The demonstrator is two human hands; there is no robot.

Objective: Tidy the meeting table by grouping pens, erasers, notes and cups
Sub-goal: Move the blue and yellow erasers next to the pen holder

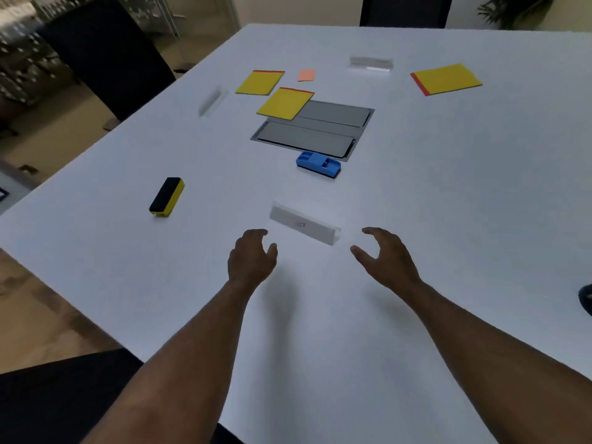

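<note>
Head view: white table [416, 203] fills most of the frame. Left hand [251, 256] low centre, over the table, fingers loosely curled, holds nothing. Right hand [386, 254] just right of it, fingers and thumb spread wide in an open claw, holds nothing. Between and just above the two hands sits a clear name stand [304, 226] with faint writing, unreadable; neither hand touches it. Yellow-and-black eraser [166, 197] left of centre, lying alone, well apart from the hands. Blue eraser [318, 164] at centre, just below the grey cable hatch [320, 133] set into the table. One yellow notepad [285, 103] overlaps the hatch's upper left corner. Second yellow notepad [260, 82] just up-left of it, near but apart. Small orange note [307, 75] right of that one. Third yellow notepad [446, 79] upper right, well apart from the rest. Two more clear stands, blurred: one [371, 63] top centre, one [212, 100] left of the notepads. Dark chair [105, 52] upper left beside the table. Dark object [586, 298] cut off at right edge, cannot tell what.
</note>
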